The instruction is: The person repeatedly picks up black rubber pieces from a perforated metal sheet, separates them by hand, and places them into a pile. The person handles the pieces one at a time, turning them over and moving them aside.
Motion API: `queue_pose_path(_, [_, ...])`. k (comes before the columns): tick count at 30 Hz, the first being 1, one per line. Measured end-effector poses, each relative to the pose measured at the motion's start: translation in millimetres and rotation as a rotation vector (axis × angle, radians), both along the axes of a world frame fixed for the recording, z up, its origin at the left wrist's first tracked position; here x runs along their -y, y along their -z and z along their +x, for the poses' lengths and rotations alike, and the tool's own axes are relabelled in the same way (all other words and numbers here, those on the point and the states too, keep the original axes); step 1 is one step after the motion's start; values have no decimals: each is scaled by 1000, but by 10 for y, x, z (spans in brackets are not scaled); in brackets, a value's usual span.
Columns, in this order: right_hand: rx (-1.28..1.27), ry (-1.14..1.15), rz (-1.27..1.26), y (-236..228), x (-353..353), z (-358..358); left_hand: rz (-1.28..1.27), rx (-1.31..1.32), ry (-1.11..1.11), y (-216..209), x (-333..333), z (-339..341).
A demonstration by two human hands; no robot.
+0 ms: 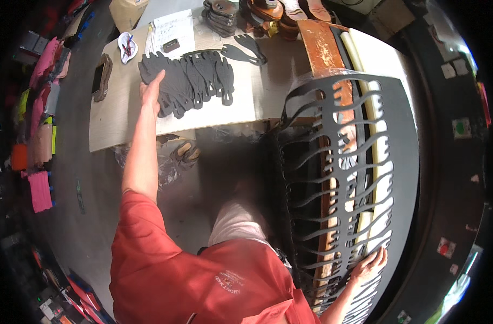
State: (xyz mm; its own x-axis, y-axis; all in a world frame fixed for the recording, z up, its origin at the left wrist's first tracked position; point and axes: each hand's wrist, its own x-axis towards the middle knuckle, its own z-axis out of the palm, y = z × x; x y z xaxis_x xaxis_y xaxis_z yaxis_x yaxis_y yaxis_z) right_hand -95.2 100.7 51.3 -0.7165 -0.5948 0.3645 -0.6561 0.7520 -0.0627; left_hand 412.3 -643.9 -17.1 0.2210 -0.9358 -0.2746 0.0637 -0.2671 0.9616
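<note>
A row of overlapping flat black cut-out pieces (195,78) with toothed ends lies on the table in front of me. My left hand (151,90) is at the left end of that row, gripping some of the pieces, with one finger or the thumb on top; the other fingers are hidden. To my right stands a large black sheet (402,156), full of curved openings with toothed edges that match the pieces. My right hand (369,264) holds the sheet low down, its fingers bent over a strip between openings. A few more black pieces (244,51) lie apart behind the row.
The pale table (114,127) also bears a phone (99,75), a white dish with pens (127,47), papers (173,32), a small dark block (171,45) and stacked dark parts (220,17). A worn orange-brown board (318,46) and pale rolls (360,51) lie behind the sheet. Sandals (185,153) are under the table.
</note>
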Motion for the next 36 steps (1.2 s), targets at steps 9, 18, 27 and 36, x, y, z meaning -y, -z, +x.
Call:
queue_pose_path(9, [21, 45, 27, -10, 0, -8, 248, 830, 180, 1113, 548, 295])
queue_pose_path(18, [67, 216, -5, -108, 238, 238, -196, 1049, 125, 557, 577, -394])
queue_pose_path(27, [24, 134, -313, -154, 398, 242, -761, 235, 1031, -690, -1508, -3893])
queue_pose_path(36, [-237, 659, -268, -578, -1988, 610, -486, 122, 1784, -1168, -4472, -4928])
